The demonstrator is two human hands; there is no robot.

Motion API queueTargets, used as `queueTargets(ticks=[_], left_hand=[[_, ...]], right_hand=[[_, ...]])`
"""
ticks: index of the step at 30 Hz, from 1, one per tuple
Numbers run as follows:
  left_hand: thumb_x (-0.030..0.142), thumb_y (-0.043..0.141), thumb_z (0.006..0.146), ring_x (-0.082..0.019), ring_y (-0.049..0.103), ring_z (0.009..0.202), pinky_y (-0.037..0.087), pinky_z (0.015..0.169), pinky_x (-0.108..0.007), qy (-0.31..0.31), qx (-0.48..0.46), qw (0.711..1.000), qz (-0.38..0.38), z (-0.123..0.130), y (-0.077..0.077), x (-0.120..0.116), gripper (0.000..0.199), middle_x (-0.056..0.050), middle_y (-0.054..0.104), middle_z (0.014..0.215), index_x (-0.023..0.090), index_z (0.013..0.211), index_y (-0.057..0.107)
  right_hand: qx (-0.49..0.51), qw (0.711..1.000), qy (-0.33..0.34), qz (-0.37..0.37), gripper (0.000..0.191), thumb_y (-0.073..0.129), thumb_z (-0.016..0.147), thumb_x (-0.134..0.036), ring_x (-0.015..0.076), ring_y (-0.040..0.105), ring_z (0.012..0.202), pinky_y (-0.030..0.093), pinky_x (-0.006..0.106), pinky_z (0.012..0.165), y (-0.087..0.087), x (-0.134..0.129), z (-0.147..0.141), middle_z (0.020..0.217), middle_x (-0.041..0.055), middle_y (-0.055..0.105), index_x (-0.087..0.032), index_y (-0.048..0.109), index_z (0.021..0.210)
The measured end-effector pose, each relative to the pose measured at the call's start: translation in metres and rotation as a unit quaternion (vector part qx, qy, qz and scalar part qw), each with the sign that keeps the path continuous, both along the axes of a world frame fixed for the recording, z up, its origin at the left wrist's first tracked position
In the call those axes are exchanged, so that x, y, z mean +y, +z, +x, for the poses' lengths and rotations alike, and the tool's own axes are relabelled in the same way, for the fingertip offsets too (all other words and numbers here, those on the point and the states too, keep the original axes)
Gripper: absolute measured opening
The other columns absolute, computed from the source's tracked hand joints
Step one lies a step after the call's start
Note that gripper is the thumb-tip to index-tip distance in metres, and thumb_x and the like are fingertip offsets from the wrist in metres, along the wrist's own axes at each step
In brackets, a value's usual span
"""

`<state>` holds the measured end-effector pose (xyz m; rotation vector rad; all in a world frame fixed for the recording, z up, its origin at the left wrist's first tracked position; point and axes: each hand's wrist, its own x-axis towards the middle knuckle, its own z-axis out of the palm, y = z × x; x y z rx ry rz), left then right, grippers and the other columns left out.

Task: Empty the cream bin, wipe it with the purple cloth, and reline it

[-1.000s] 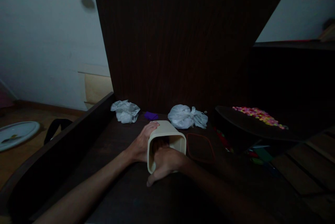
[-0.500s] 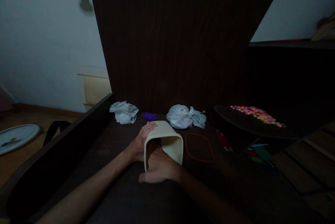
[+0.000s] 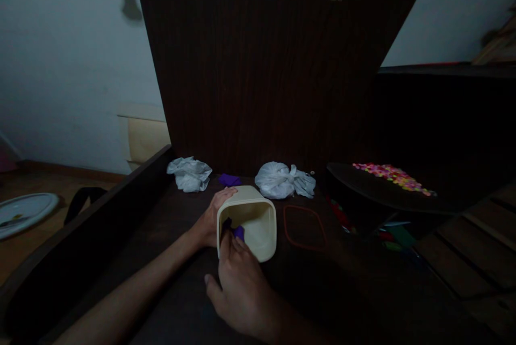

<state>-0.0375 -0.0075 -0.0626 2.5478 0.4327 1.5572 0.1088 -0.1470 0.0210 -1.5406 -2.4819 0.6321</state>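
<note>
A cream, rounded-square plastic container (image 3: 264, 227) lies tipped on its side, its mouth facing me. My left hand (image 3: 212, 216) is closed around its left side. My right hand (image 3: 242, 283) reaches into the mouth, its fingers pressing a purple cloth (image 3: 239, 232) against the inner left wall. The thumb sticks out to the left, and the fingertips are partly hidden in shadow. To the right of the container, a reddish-brown rectangular ring (image 3: 305, 228) lies flat on the dark wooden surface (image 3: 189, 291).
Behind stand two white plastic bags (image 3: 189, 174), (image 3: 280, 179), with a folded purple piece (image 3: 229, 180) between them. Pink and yellow bits (image 3: 393, 175) are spread on a dark shelf to the right. A raised wooden edge (image 3: 121, 200) runs along the left.
My right hand has drawn back toward me, partly out of the container, and the purple cloth at its fingers now shows. The left hand keeps its hold.
</note>
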Motion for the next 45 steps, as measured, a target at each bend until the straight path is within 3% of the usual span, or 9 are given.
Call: queueTargets(ticks=[8,13,18,25,29,34,37,42,45], left_hand=[[0.061,0.085,0.071,-0.046,0.048,0.141,0.038,0.117,-0.070,-0.004,0.027,0.999,-0.020,-0.003,0.000,0.000,0.117,-0.023,0.047,0.151,0.025,0.162,0.021],[0.062,0.089,0.065,-0.048,0.048,0.139,0.037,0.116,-0.071,-0.010,0.041,0.999,-0.026,-0.002,0.000,0.002,0.123,-0.025,0.048,0.147,0.022,0.160,0.022],[0.065,0.090,0.059,-0.049,0.050,0.137,0.039,0.115,-0.072,-0.001,0.055,0.998,-0.009,-0.002,-0.001,0.005,0.130,-0.024,0.048,0.147,0.022,0.160,0.021],[0.063,0.088,0.065,-0.048,0.051,0.137,0.041,0.114,-0.070,0.004,0.056,0.998,0.004,0.002,0.004,0.001,0.124,-0.025,0.050,0.145,0.020,0.159,0.022],[0.064,0.088,0.064,-0.048,0.052,0.136,0.041,0.114,-0.070,-0.005,0.051,0.999,0.015,0.004,0.006,0.000,0.123,-0.024,0.052,0.144,0.021,0.159,0.023],[0.065,0.087,0.065,-0.048,0.051,0.136,0.041,0.114,-0.071,-0.009,0.045,0.999,0.012,0.005,0.009,0.000,0.120,-0.025,0.051,0.143,0.020,0.157,0.025],[0.064,0.087,0.064,-0.048,0.051,0.137,0.041,0.114,-0.071,-0.006,0.044,0.999,0.008,0.005,0.009,-0.001,0.121,-0.024,0.052,0.144,0.021,0.158,0.024],[0.060,0.088,0.066,-0.046,0.051,0.138,0.040,0.116,-0.070,0.009,0.031,0.999,-0.005,0.004,0.005,-0.002,0.119,-0.022,0.052,0.146,0.024,0.159,0.024],[0.059,0.088,0.066,-0.045,0.051,0.139,0.042,0.115,-0.069,0.017,0.029,0.999,-0.014,0.003,0.003,-0.003,0.118,-0.022,0.051,0.148,0.024,0.159,0.025]], right_hand=[[-0.047,0.998,0.000,-0.045,0.082,0.056,0.098,-0.034,0.0394,0.019,0.156,0.018,0.048,0.129,0.016,-0.019,-0.002,0.164,0.0312,0.018,0.011,0.022,0.158],[-0.053,0.994,0.035,-0.084,0.096,0.071,0.088,-0.034,0.0420,0.011,0.156,0.012,0.051,0.130,0.016,-0.018,0.012,0.165,0.0293,0.010,0.008,0.022,0.159],[-0.072,0.988,0.034,-0.130,0.096,0.073,0.087,-0.035,0.0428,0.009,0.156,0.012,0.053,0.130,0.018,-0.013,0.027,0.166,0.0275,0.009,0.005,0.024,0.160],[-0.100,0.989,-0.007,-0.108,0.097,0.074,0.085,-0.036,0.0488,0.014,0.155,0.015,0.059,0.129,0.009,-0.008,0.034,0.164,0.0349,0.014,0.012,0.029,0.156],[-0.140,0.987,0.006,-0.073,0.110,0.078,0.079,-0.051,0.0497,0.020,0.154,0.016,0.060,0.128,0.003,0.006,0.035,0.164,0.0365,0.019,0.010,0.030,0.157],[-0.146,0.982,0.082,-0.088,0.122,0.082,0.071,-0.059,0.0524,0.027,0.151,0.025,0.060,0.124,0.012,0.040,0.035,0.160,0.0423,0.024,0.014,0.031,0.154],[-0.166,0.974,0.118,-0.098,0.126,0.080,0.070,-0.066,0.0512,0.025,0.152,0.025,0.056,0.125,0.014,0.059,0.029,0.161,0.0405,0.025,0.013,0.031,0.155],[-0.179,0.972,0.101,-0.118,0.130,0.093,0.058,-0.044,0.0534,0.025,0.151,0.026,0.058,0.123,0.010,0.074,0.013,0.160,0.0435,0.024,0.015,0.030,0.154],[-0.204,0.964,0.136,-0.105,0.122,0.088,0.064,-0.050,0.0507,0.029,0.151,0.029,0.054,0.123,0.008,0.074,0.010,0.160,0.0411,0.029,0.014,0.034,0.153]])
